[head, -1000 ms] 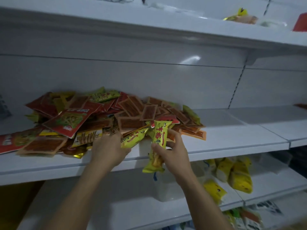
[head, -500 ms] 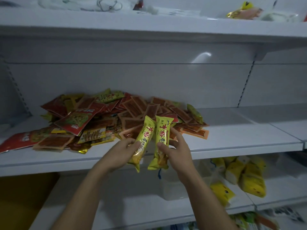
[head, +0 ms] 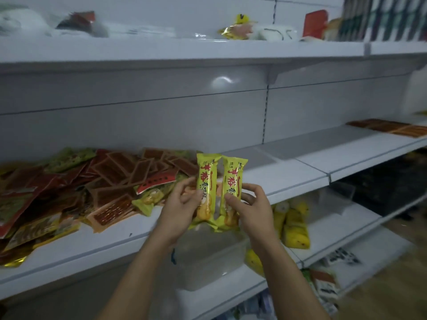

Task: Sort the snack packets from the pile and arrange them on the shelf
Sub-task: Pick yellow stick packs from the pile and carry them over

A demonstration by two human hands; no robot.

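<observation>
The left hand (head: 182,204) pinches one yellow packet (head: 206,181) and the right hand (head: 250,205) the other yellow packet (head: 232,188). Both stand upright side by side, long axes vertical, just right of the pile (head: 92,181) on the middle shelf (head: 288,176).

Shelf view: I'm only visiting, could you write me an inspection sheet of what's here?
Surface: white shelf, bare to the right of the pile.
Job's things: pile of red, brown and green packets on the shelf's left; two yellow packets held upright side by side, left packet and right packet.
Clutter: clear tub and yellow bags on the shelf below.
Grippers: left hand grips the left packet; right hand grips the right packet.
Cables: nothing seen.
Surroundings: top shelf with mixed bags; brown packets laid out far right.
</observation>
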